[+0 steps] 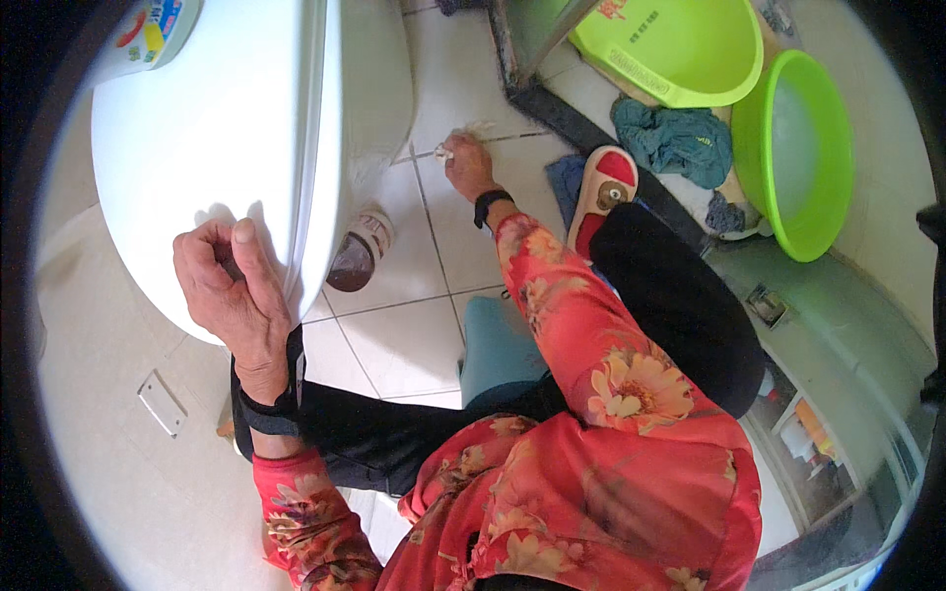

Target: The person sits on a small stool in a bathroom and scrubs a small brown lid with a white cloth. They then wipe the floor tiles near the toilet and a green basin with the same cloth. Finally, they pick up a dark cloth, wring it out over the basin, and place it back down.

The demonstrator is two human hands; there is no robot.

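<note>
My left hand (235, 292) rests at the edge of a closed white toilet lid (199, 162), with its fingers curled; whether it holds anything is hidden. My right hand (469, 164) reaches low over the tiled floor (399, 325), shut on a small crumpled white piece (443, 154), perhaps tissue or cloth. A clear container with dark contents (361, 251) stands on the floor beside the toilet base, between my hands. A printed container (151, 37) sits on the toilet top at the upper left.
A dark raised sill (569, 122) crosses the floor at the right. Beyond it are a green basin (672, 52), a round green tub (813, 155) with cloudy liquid and a dark teal cloth (672, 140). My slippered foot (606, 188) is near the sill. A blue-green object (499, 351) stands below me.
</note>
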